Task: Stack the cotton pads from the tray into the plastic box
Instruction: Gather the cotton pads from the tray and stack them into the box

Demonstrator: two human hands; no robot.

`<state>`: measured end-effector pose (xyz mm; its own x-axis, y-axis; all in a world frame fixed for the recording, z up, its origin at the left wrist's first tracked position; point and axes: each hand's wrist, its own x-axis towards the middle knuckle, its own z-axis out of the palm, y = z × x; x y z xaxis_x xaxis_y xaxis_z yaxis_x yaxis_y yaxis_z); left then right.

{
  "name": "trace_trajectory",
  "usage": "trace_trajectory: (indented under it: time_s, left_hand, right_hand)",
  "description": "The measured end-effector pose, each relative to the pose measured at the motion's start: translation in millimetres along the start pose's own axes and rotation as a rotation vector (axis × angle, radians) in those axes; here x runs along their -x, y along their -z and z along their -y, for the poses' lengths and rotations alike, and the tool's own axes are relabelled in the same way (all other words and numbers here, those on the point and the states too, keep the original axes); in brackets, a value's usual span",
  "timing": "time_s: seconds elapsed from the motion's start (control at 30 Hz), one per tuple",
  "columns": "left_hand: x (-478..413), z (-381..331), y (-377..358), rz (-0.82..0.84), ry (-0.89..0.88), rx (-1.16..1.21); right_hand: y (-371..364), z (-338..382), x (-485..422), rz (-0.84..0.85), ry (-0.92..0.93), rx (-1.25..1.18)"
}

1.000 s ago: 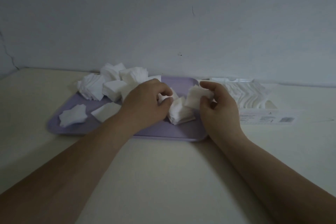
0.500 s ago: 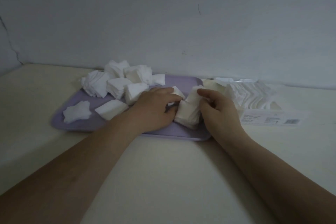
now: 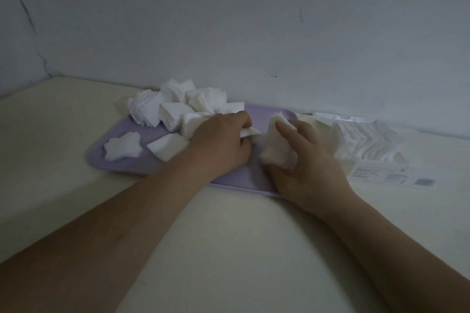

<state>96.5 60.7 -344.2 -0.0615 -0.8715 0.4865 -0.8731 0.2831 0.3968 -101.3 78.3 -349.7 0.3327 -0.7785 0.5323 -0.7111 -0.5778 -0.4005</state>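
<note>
A lilac tray (image 3: pixel 132 164) lies against the wall with several piles of white cotton pads (image 3: pixel 175 109) on its far left part. My right hand (image 3: pixel 305 160) grips a thick stack of pads (image 3: pixel 277 146) over the tray's right end. My left hand (image 3: pixel 223 145) rests on the tray beside it and pinches a few pads (image 3: pixel 250 132) in its fingertips. To the right of the tray stands the clear plastic box (image 3: pixel 391 174), with rows of pads (image 3: pixel 368 140) inside it.
A star-shaped fan of pads (image 3: pixel 123 146) and a flat square stack (image 3: pixel 167 146) lie on the tray's near left. The grey wall (image 3: pixel 254 33) rises just behind the tray and box. Cream tabletop (image 3: pixel 229 249) stretches in front.
My right hand has closed round the stack and tipped it upright off the tray floor. My left hand has drawn back a little with a few pads. The view has shifted.
</note>
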Motion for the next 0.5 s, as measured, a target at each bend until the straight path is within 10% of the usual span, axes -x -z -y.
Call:
trace_trajectory:
  time_s: [0.5]
  left_hand:
    - [-21, -8, 27, -0.277, 0.269, 0.525]
  right_hand:
    - [11, -2, -7, -0.334, -0.272, -0.372]
